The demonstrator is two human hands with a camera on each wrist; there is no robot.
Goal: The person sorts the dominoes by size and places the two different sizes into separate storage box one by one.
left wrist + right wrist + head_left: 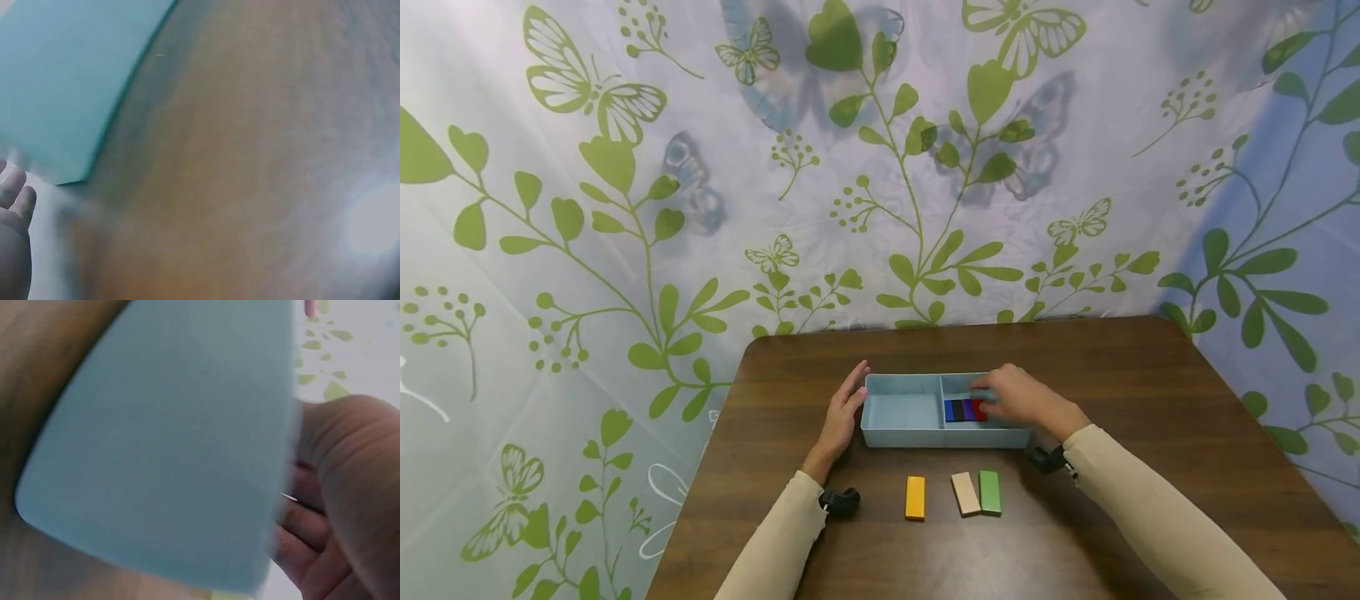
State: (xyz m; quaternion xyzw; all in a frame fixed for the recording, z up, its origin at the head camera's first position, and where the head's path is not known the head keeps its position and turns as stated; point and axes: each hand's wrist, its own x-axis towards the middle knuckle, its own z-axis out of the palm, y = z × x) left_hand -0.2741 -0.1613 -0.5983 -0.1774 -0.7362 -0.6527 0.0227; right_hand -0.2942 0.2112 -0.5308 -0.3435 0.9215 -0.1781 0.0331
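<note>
A light blue box point(901, 437) with a divider stands on the table. My left hand point(838, 421) is at its left end, fingers extended along the wall; the left wrist view catches only some fingers point(19, 194) beside the box. My right hand point(1018, 396) reaches over the rim into the right compartment. There, a blue block point(949, 411), a black block point(958, 411), a purple block point(968, 410) and a red block point(980, 410) sit side by side. My right fingertips are right at the red block, partly hidden, and I cannot tell whether they pinch it.
In front of the box lie a yellow block point(915, 498), a beige block point(966, 493) and a green block point(990, 492), the last two close together. The brown wooden table point(805, 358) ends at a patterned curtain point(880, 208) behind.
</note>
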